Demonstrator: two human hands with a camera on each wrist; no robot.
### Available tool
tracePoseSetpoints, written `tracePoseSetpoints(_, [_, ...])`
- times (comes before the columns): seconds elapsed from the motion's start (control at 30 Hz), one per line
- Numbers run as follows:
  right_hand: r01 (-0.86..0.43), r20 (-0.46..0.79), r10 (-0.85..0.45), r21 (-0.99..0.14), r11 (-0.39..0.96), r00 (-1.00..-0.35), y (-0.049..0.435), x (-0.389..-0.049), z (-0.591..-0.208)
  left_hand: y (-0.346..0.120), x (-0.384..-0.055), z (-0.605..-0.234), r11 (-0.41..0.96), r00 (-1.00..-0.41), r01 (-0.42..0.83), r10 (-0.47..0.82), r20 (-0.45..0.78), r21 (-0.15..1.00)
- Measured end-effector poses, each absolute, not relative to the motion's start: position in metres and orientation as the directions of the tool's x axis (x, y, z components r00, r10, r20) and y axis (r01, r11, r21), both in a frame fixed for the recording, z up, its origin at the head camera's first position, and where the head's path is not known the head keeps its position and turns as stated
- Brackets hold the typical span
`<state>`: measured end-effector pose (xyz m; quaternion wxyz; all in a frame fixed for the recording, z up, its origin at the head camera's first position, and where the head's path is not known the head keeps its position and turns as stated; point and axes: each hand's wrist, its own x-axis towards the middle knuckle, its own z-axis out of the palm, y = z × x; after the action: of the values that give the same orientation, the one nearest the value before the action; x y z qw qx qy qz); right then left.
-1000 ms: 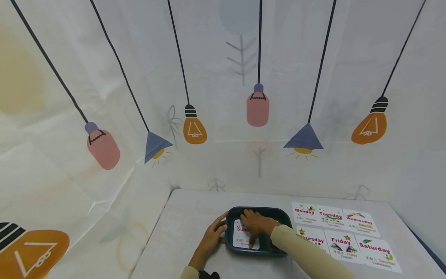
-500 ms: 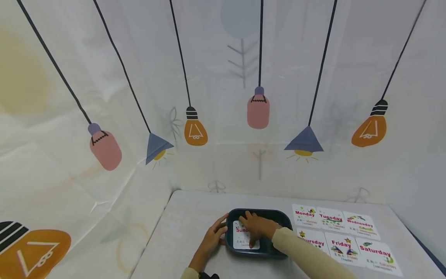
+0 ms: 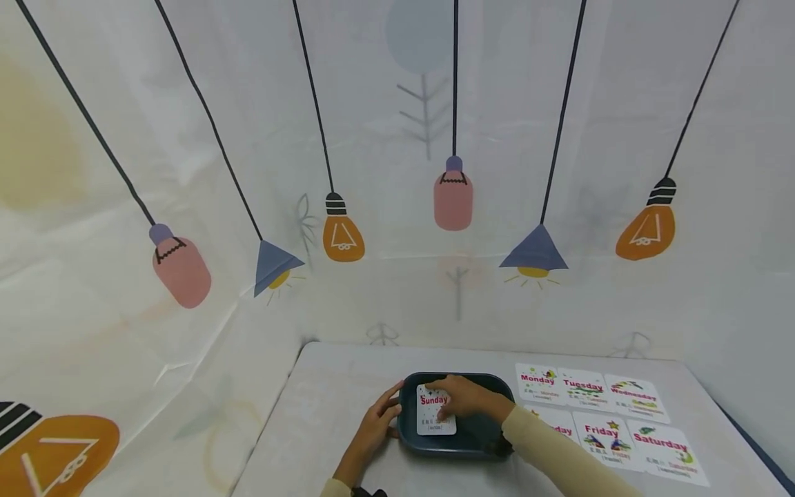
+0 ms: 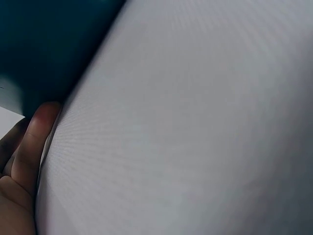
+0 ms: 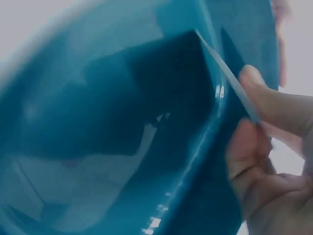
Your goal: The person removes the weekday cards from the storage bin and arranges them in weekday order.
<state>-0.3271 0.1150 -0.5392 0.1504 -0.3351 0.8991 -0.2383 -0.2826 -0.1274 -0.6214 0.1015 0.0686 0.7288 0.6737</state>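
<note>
At lower centre, right hand [image 3: 467,399] is pinching the Sunday card [image 3: 434,410] over the tray [image 3: 459,445] — left hand [image 3: 376,422], fingers relaxed, is steadying it; six cards [image 3: 601,414] are lying placed — one remaining.

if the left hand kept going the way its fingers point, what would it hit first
The left hand points right, its fingers already against the outer wall of the dark teal tray, so it would likely just push the tray.

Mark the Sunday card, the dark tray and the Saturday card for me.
Sunday card [image 3: 434,408], head view, on its printed face.
dark tray [image 3: 462,447], head view, on its near rim.
Saturday card [image 3: 664,449], head view, on its middle.
</note>
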Motion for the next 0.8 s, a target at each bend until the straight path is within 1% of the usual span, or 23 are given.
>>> tracePoseSetpoints(0.1, [-0.512, -0.039, -0.672, -0.615, 0.600, -0.740, 0.124, -0.325, -0.540, -0.129, -0.283, -0.621, 0.083, -0.971, -0.022, 0.236, -0.041, 0.996])
tracePoseSetpoints(0.23, [-0.495, 0.036, -0.640, -0.668, 0.556, -0.768, 0.137, -0.318, -0.542, -0.129, -0.284, -0.621, 0.086, -0.971, -0.001, 0.238, -0.021, 0.996])
tracePoseSetpoints(0.37, [-0.468, 0.076, -0.598, -0.703, 0.536, -0.798, 0.151, -0.309, -0.547, -0.129, -0.284, -0.622, 0.095, -0.973, 0.002, 0.231, -0.020, 0.995])
tracePoseSetpoints(0.5, [-0.405, 0.057, -0.571, -0.763, 0.505, -0.819, 0.166, -0.300, -0.551, -0.129, -0.282, -0.623, 0.093, -0.973, 0.003, 0.230, -0.019, 0.996])
tracePoseSetpoints(0.6, [-0.330, 0.017, -0.553, -0.817, 0.473, -0.833, 0.179, -0.295, -0.551, -0.129, -0.281, -0.623, 0.081, -0.972, 0.003, 0.234, -0.016, 0.997])
tracePoseSetpoints(0.8, [-0.224, -0.020, -0.464, -0.857, 0.463, -0.886, 0.202, -0.287, -0.541, -0.130, -0.282, -0.623, 0.085, -0.972, 0.003, 0.234, -0.017, 0.996])
